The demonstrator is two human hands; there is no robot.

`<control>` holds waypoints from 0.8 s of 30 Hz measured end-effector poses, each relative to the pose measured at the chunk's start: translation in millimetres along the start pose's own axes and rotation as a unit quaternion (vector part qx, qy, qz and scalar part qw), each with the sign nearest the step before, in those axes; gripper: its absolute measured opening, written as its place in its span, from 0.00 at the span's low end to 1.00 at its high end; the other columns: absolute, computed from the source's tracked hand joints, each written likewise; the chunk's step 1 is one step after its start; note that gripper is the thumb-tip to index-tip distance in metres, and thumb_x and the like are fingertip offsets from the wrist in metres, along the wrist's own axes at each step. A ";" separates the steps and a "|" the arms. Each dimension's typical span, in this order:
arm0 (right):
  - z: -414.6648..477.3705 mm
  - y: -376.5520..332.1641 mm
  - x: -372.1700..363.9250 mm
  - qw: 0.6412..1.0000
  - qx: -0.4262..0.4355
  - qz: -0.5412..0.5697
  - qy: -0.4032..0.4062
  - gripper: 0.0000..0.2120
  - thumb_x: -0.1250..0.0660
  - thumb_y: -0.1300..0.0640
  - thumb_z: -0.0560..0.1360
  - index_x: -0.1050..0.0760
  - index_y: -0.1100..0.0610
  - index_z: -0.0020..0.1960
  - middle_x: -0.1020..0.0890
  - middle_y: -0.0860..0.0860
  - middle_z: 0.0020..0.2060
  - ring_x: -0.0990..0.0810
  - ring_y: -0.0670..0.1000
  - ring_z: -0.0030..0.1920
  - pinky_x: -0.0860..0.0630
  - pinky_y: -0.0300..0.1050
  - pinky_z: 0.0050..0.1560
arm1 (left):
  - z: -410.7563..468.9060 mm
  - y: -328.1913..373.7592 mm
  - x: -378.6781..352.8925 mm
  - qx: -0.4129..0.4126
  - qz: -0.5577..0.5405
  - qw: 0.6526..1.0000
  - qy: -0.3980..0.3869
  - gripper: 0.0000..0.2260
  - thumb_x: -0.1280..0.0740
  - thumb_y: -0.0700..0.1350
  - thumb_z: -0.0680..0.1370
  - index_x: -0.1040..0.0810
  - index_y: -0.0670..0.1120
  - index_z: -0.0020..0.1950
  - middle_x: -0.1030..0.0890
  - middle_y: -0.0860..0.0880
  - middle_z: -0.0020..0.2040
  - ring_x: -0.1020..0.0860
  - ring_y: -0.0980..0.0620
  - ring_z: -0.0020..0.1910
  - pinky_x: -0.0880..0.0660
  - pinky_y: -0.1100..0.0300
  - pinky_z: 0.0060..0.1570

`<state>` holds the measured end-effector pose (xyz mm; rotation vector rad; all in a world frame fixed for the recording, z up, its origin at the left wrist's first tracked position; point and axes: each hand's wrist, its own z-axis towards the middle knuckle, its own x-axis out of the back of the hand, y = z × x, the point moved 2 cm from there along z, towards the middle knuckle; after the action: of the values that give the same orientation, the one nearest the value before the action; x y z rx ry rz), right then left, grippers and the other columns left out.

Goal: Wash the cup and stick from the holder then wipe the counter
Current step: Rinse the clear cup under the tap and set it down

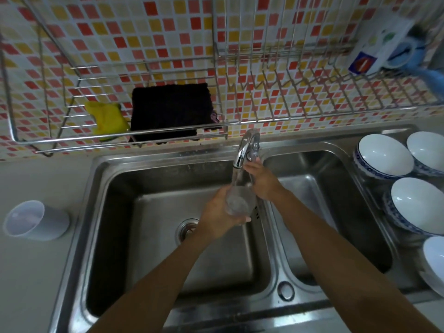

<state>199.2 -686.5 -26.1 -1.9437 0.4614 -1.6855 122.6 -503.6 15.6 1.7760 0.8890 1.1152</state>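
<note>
Holding a clear cup (237,203) straight below the spout of the faucet (245,147), the left hand (216,215) has its fingers and thumb curled round the cup's wall. The cup's mouth tips up toward the camera. A stream of water (236,177) falls from the spout into the cup.

The right hand (263,182) reaches up to the base of the faucet on its right side, with its fingertips (252,164) against the small lever there. They look bunched on the lever, but blur hides whether they grip it or only press it.

The steel sink (144,161) spreads to both sides of the faucet. Its larger basin lies to the left and below, with a drain (187,230) under the left wrist. A smaller basin lies to the right.

Far right of the faucet, four white bowls with blue rims (384,156) sit on the drainboard. Above and behind the faucet a wire rack (288,115) hangs on the mosaic wall. To the faucet's upper left it holds a black cloth (170,111) and, just beside that, a yellow sponge (108,118). A white box (374,49) leans in the rack far to the upper right.

Well left of the faucet, a pale tumbler (36,221) stands on the counter (36,179).
</note>
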 end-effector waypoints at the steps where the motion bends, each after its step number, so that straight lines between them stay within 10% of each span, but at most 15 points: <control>1: 0.1 -0.8 0.1 1.000 0.004 0.008 0.003 0.32 0.30 0.72 0.69 0.34 0.62 0.72 0.35 0.57 0.73 0.48 0.59 0.76 0.49 0.44 0.72 | 0.5 -0.8 -0.9 0.005 -0.008 1.000 0.006 0.36 0.18 0.45 0.60 0.29 0.50 0.64 0.21 0.55 0.55 0.22 0.58 0.52 0.25 0.71 0.45; 8: 3.4 5.0 -4.9 1.000 -0.013 0.007 -0.010 0.33 0.31 0.73 0.69 0.34 0.60 0.72 0.36 0.57 0.73 0.48 0.57 0.76 0.48 0.45 0.73 | 11.7 -0.4 -0.7 -0.009 0.032 0.999 0.026 0.37 0.18 0.48 0.59 0.30 0.51 0.64 0.23 0.53 0.57 0.23 0.53 0.54 0.24 0.58 0.53; 17: 1.1 1.5 -3.6 1.000 -0.010 0.000 -0.006 0.31 0.32 0.73 0.70 0.33 0.60 0.71 0.35 0.58 0.72 0.50 0.60 0.76 0.48 0.49 0.74 | 15.9 5.2 6.1 -0.027 0.047 0.997 0.053 0.36 0.18 0.45 0.60 0.30 0.49 0.64 0.24 0.53 0.56 0.25 0.55 0.52 0.28 0.68 0.46; 24: 11.8 -12.5 -1.6 0.973 -0.036 -0.229 -0.009 0.28 0.28 0.61 0.71 0.31 0.52 0.69 0.34 0.52 0.71 0.44 0.59 0.72 0.32 0.57 0.67 | 16.5 3.9 5.7 -0.024 0.040 0.998 0.039 0.37 0.18 0.45 0.60 0.30 0.49 0.65 0.24 0.53 0.57 0.25 0.58 0.52 0.31 0.77 0.44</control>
<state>209.5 -673.6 -21.1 -2.2406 0.0646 -1.9447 140.4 -504.7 16.8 1.7527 0.8364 1.2549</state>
